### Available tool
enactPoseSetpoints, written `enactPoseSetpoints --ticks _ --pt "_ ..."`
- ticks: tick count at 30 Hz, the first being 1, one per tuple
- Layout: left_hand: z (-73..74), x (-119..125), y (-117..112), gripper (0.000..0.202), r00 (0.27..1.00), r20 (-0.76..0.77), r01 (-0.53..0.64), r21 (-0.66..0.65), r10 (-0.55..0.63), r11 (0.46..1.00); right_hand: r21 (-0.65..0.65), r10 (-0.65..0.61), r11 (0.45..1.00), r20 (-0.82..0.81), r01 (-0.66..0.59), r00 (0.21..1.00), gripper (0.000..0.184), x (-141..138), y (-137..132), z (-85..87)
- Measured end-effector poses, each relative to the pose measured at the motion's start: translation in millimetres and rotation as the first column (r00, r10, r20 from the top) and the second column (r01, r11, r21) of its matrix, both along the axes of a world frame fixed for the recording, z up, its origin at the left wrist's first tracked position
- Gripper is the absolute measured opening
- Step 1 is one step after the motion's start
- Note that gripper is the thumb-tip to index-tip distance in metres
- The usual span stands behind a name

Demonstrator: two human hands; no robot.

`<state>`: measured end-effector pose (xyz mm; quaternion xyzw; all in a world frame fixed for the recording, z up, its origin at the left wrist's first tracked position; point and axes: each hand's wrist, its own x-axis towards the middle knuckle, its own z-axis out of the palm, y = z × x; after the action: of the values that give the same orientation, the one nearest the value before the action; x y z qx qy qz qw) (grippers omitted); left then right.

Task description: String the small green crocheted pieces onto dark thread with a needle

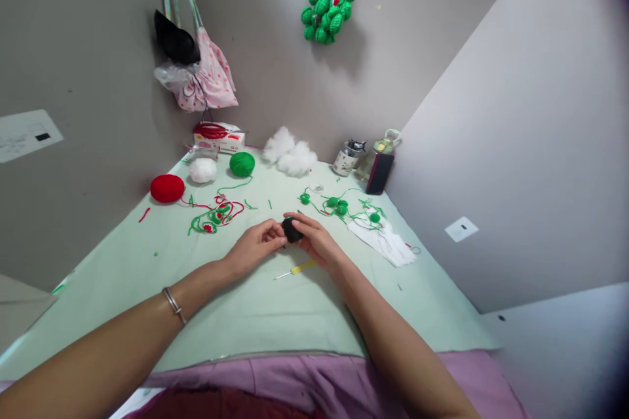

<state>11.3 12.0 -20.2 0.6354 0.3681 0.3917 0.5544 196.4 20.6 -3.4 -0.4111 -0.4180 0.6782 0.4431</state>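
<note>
My left hand (255, 246) and my right hand (317, 240) meet over the middle of the pale green table (255, 314). Between their fingertips sits a small black ball of yarn (292, 230), and both hands are closed on it. A crochet hook with a yellow handle (297, 269) lies on the table just below my right hand. A silver bangle (173, 304) is on my left wrist.
A red yarn ball (167, 188), a white one (203, 169) and a green one (242, 163) lie at the back left. White stuffing (289, 154), a cup (346, 158), a phone (379, 173), small green crocheted pieces (339, 206) and white cloth (383, 239) sit at right. Green crocheted balls (328, 6) hang on the wall.
</note>
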Motion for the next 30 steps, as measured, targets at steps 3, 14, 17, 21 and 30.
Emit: enactPoseSetpoints --ticks 3,14,17,21,30 --pt "3.1 -1.2 0.2 0.023 0.996 0.059 -0.069 -0.022 0.07 0.997 -0.008 0.025 1.0 -0.053 -0.026 0.998 0.041 1.0 1.5 0.7" --pt "1.7 0.9 2.4 0.041 0.985 0.158 -0.056 -0.079 0.067 0.995 0.337 0.079 0.916 0.38 -0.218 0.922 0.044 -1.5 -11.0 7.9" --pt "2.8 -0.3 3.7 0.041 0.98 0.193 -0.034 -0.114 0.056 0.993 0.404 0.056 0.868 0.5 -0.29 0.864 0.047 -0.5 -12.0 8.9" --pt "9.0 -7.0 6.9 0.042 0.974 0.167 -0.123 -0.172 0.152 0.977 0.47 -0.057 0.829 0.612 -0.304 0.789 0.052 13.8 -6.5 10.2" --pt "16.2 -18.2 14.2 0.046 0.903 0.255 -0.271 -0.291 0.347 0.918 0.274 -0.027 0.628 0.943 -0.729 0.332 0.042 41.7 4.9 10.7"
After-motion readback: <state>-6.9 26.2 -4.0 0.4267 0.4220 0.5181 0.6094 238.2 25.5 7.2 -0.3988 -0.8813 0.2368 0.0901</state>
